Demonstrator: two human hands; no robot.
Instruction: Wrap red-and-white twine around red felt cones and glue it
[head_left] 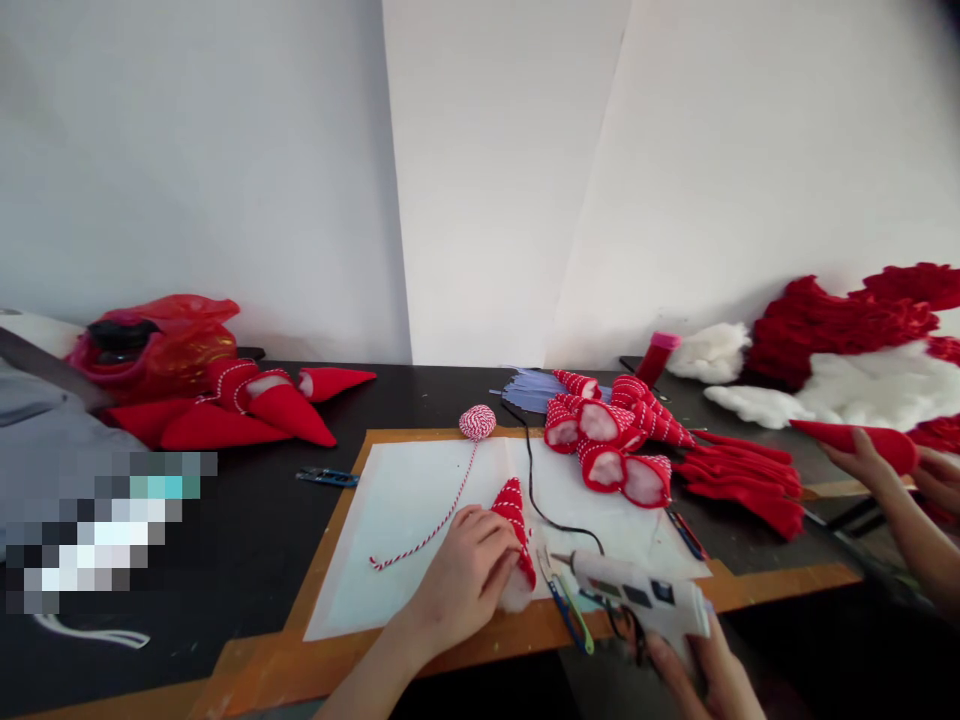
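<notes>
My left hand (pixel 469 575) is wrapped round a stuffed red cone (pixel 511 510) wound with red-and-white cord, its white filling showing at the base. My right hand (pixel 701 665) grips a white glue gun (pixel 645 590), nozzle pointing left, close to the cone but apart from it. Behind, a ball of striped cord (pixel 478 422) trails a loose strand (pixel 427 540) across the white sheet (pixel 405 480). Blue snips (pixel 566 605) and a green-handled tool (pixel 581 615) lie between the cone and the gun.
Several cord-wrapped cones (pixel 600 420) are piled behind the gun; more red cones (pixel 225 420) lie left. Red felt strips (pixel 742 480) and white stuffing (pixel 862 385) are at right. Another person's hands (pixel 870 470) hold a red cone (pixel 862 440). A black cable (pixel 534 480) crosses the sheet.
</notes>
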